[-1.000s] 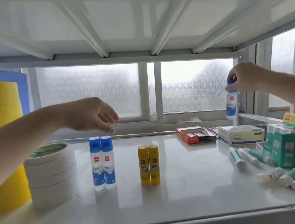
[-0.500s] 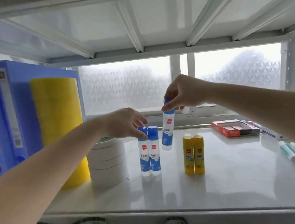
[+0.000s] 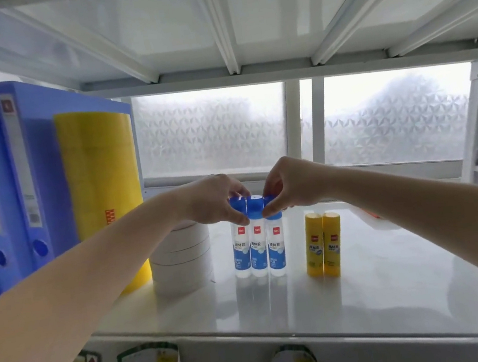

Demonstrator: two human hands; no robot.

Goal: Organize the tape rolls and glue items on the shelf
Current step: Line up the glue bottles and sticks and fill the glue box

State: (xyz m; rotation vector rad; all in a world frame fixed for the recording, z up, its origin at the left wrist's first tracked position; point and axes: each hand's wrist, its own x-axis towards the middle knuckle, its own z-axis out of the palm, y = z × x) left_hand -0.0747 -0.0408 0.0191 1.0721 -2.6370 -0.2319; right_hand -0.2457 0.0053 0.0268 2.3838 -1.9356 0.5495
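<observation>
So there's a white metal shelf [image 3: 372, 309], glossy top, with a frosted window behind it. Biggest stuff sits at its left end: two tall blue plastic file binders [image 3: 2, 189], standing upright, then a tall yellow stack of tape rolls [image 3: 101, 194] right beside them. Next along is a shorter stack of white tape rolls [image 3: 182, 259].

Mid-shelf, three clear liquid glue bottles with blue caps [image 3: 257, 242] stand upright in a tight row, touching. The left hand [image 3: 212, 199] pinches the leftmost cap, the right hand [image 3: 289, 184] pinches the rightmost one, fingers curled around both. Just beside those, toward the right, two yellow glue sticks [image 3: 323, 244] stand as a pair.
</observation>
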